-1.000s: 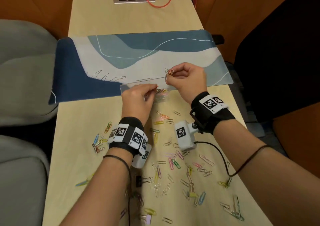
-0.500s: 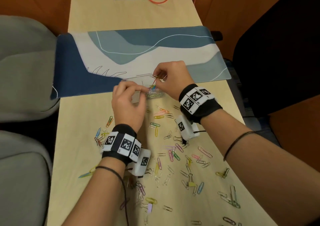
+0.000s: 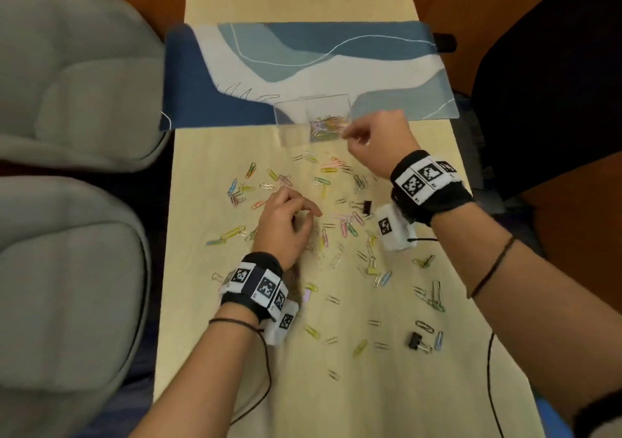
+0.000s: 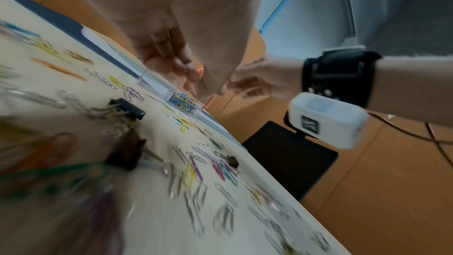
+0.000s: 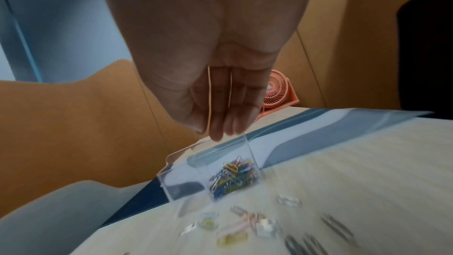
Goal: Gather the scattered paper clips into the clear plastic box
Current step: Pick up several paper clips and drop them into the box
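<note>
My left hand (image 3: 286,225) is hovering low over the wooden table (image 3: 404,387) at the centre of the head view, fingers loosely curled and gripping nothing that I can make out. Scattered paper clips (image 3: 346,227) in many colours are lying all around it across the middle and lower right of the frame, with a black binder clip (image 3: 415,340) resting among them at lower right and another binder clip (image 3: 366,206) just right of centre. Farther up, right of centre, my right hand (image 3: 377,141) is hanging just beside the near right corner of the clear plastic box (image 3: 292,114), fingers straight and close together, pointing down, as the right wrist view shows; nothing is plainly pinched between them. The box is sitting where the table meets the near edge of the blue and white desk mat (image 3: 269,57), a heap of coloured clips filling its right compartment. A coral fan (image 5: 279,92) is standing beyond the mat in the right wrist view.
</note>
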Motion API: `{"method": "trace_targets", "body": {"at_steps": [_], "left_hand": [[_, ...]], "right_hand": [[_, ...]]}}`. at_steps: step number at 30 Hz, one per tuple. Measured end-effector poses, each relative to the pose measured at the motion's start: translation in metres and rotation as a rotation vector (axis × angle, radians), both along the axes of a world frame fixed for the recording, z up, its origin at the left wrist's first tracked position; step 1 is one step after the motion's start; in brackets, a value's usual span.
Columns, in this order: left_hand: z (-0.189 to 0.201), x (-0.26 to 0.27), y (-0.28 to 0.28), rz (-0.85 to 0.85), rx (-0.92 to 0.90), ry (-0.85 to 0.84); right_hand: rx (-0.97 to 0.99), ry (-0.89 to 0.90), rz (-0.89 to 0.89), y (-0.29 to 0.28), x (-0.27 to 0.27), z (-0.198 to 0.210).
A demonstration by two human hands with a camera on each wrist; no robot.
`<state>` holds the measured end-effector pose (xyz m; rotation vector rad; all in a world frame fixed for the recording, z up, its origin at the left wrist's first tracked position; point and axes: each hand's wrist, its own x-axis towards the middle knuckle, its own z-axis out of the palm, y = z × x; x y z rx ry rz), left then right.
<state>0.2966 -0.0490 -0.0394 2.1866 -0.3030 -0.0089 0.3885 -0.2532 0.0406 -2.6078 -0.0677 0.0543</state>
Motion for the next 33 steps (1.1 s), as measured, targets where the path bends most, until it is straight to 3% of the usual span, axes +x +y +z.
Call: {"method": "trace_targets", "body": {"at_steps": [3,8,14,19,24,26,33], "left_hand": [[0.000,-0.041,0.017,-0.029,0.028,0.074],[-0.003,-0.123,0.038,-0.029,0.103,0.050],[-0.027,-0.191,0.034,-0.054,0.282,0.155],[-0.025,-0.205,0.022,-0.098,0.320,0.092],[-0.024,-0.222,0.013,-0.241,0.376,0.166],[-0.026,-0.229,0.013,-0.270,0.376,0.238],[-0.030,-0.238,-0.007,-0.107,0.202,0.269]], "right_hand": [[0.072,0.119,-0.027,-0.013,-0.068,-0.005],[0.293,0.393,-0.064,-0.023,-0.192,-0.031],[0.066,0.252,0.010,-0.011,-0.282,-0.079],[0.092,0.231,0.090,0.003,-0.311,-0.087],[0.107,0.141,-0.295,-0.038,-0.309,-0.071],[0.052,0.141,-0.369,-0.061,-0.305,-0.067],[-0.192,0.294,0.038,-0.085,-0.304,-0.083]]}}
